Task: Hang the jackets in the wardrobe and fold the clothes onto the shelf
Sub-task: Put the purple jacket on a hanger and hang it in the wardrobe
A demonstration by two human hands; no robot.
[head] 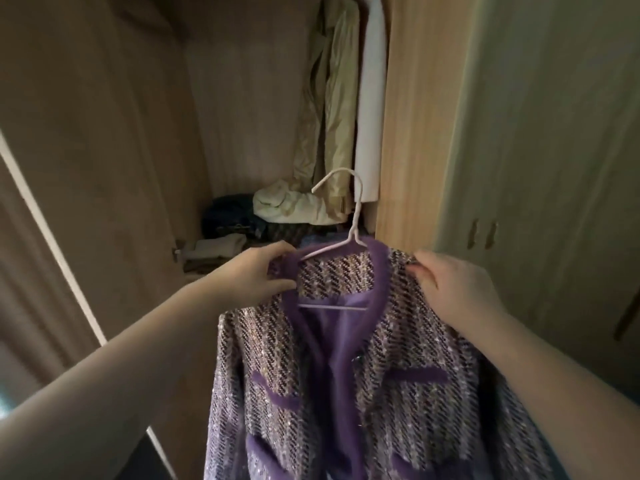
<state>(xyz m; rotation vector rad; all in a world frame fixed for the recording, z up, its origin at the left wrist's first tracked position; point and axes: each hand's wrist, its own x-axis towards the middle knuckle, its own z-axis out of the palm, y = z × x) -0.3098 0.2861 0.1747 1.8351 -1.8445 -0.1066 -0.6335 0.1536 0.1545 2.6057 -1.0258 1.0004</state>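
Note:
A purple tweed jacket [374,358] with plain purple trim hangs on a white wire hanger [354,216] in front of the open wardrobe. My left hand [263,271] grips the jacket's left shoulder by the collar. My right hand [453,282] pinches the right shoulder. The hanger's hook points up and to the left, free of any rail. The jacket's lower part runs out of view at the bottom.
Inside the wardrobe [242,116] hangs a beige coat [329,109] beside a white panel [372,109]. Below lie a cream bundle [294,206], dark clothes [232,216] and folded beige cloth [214,251]. An open door [86,168] stands left, closed doors [536,150] right.

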